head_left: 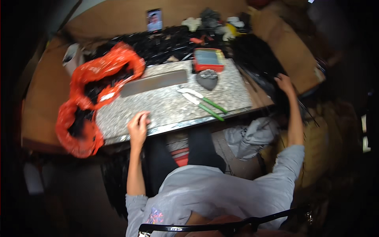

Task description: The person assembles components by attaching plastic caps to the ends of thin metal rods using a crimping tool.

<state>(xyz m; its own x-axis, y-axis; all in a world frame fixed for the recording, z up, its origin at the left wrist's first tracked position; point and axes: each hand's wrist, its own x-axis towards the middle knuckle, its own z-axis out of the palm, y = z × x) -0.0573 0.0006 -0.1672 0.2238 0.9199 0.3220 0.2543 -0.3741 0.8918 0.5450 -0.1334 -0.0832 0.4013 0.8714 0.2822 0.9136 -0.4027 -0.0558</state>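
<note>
My left hand (138, 125) rests at the front edge of a speckled stone slab (154, 100), fingers curled together; whether anything is in them cannot be made out. My right hand (283, 83) reaches out to the far right, its fingers closed at the side of a dark heap of long black strands (254, 53). On the slab, between the hands, lies a pair of shears (201, 103) with green handles. Behind the shears are a dark rounded pad (207, 80) with shiny bits on top and a red-rimmed box (208, 59). A long flat metal plate (154, 83) lies left of them.
Two orange plastic bags (136, 65) with black material inside stand open at the left. More black pieces (166, 43) cover the back, where a phone (154, 19) stands upright. A grey plastic bag (252, 138) hangs or lies below the slab's front right edge.
</note>
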